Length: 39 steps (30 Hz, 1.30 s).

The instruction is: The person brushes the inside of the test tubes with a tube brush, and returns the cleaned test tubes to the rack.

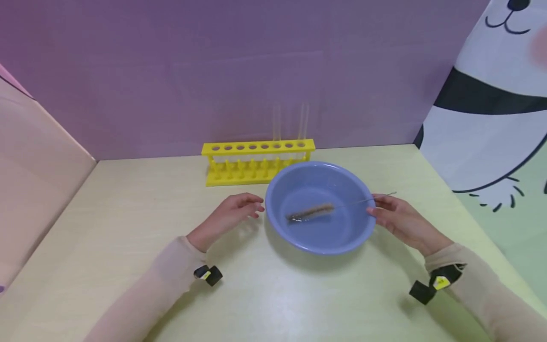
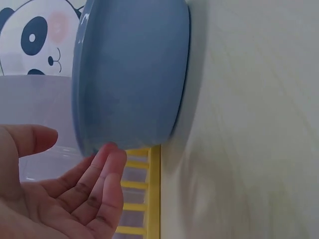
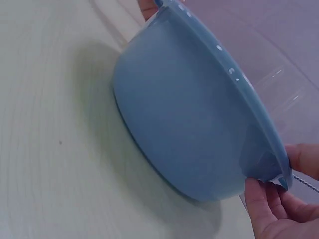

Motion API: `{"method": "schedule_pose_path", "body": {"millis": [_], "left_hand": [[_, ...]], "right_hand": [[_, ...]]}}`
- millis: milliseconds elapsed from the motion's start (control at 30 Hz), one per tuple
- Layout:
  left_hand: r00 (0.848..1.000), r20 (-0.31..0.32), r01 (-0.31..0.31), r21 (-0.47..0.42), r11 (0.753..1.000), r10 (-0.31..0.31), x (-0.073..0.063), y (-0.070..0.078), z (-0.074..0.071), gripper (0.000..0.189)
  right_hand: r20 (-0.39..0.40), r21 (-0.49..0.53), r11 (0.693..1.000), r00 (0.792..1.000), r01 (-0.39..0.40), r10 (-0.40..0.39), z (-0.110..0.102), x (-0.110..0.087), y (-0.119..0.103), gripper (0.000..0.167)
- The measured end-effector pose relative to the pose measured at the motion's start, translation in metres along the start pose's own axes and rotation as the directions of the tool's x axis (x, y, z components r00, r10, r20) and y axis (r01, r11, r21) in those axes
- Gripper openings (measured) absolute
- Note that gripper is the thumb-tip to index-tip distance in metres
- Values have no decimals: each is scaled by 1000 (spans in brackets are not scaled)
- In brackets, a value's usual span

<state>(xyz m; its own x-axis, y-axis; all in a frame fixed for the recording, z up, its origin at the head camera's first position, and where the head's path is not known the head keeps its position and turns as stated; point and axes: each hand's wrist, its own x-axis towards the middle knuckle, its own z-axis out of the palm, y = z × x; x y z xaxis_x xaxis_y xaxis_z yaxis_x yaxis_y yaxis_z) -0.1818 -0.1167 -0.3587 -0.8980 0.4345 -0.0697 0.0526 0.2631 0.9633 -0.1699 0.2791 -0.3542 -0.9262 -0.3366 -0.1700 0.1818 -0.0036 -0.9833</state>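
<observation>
A blue plastic basin (image 1: 342, 235) stands on the table. In it lies a test tube brush (image 1: 317, 210) with pale bristles, its thin wire handle leaning across the right rim; shiny glints show beside the bristles. My right hand (image 1: 399, 219) pinches that rim, thumb on the inner side and fingers beneath, as the right wrist view shows. Just off the left rim is my left hand (image 1: 232, 211), its fingers loosely bent and the thumb well apart. From the left wrist view, its fingertips (image 2: 113, 149) seem close to the basin wall; contact is hard to tell.
Behind the basin stands a yellow test tube rack (image 1: 239, 148), partly covered by the rim. Two clear test tubes (image 1: 277, 124) stick up at its right end. A purple backdrop (image 1: 171, 95) rises along the table's rear edge. Panda-printed fabric (image 1: 491, 142) hangs at right.
</observation>
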Motion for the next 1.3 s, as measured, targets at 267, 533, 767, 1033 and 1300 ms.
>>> {"method": "schedule_pose_path", "body": {"millis": [267, 533, 767, 1033, 1300], "left_hand": [[1000, -23, 3, -50, 999, -4, 10, 0, 13, 34], [988, -50, 133, -220, 966, -147, 17, -1, 22, 29], [982, -60, 136, -420, 897, -177, 19, 0, 30, 20], [981, -65, 137, -443, 886, -185, 21, 0, 34, 23], [979, -63, 149, -439, 886, -196, 21, -1, 32, 17]], "right_hand": [[39, 93, 996, 999, 5, -8, -4, -1, -1, 26], [82, 221, 975, 996, 25, -44, 0, 0, 2, 23], [74, 239, 971, 997, 19, -38, 1, -1, 0, 22], [92, 272, 962, 995, 5, -31, 1, -2, -1, 22], [89, 294, 956, 995, 12, -39, 5, -3, 3, 21]]}}
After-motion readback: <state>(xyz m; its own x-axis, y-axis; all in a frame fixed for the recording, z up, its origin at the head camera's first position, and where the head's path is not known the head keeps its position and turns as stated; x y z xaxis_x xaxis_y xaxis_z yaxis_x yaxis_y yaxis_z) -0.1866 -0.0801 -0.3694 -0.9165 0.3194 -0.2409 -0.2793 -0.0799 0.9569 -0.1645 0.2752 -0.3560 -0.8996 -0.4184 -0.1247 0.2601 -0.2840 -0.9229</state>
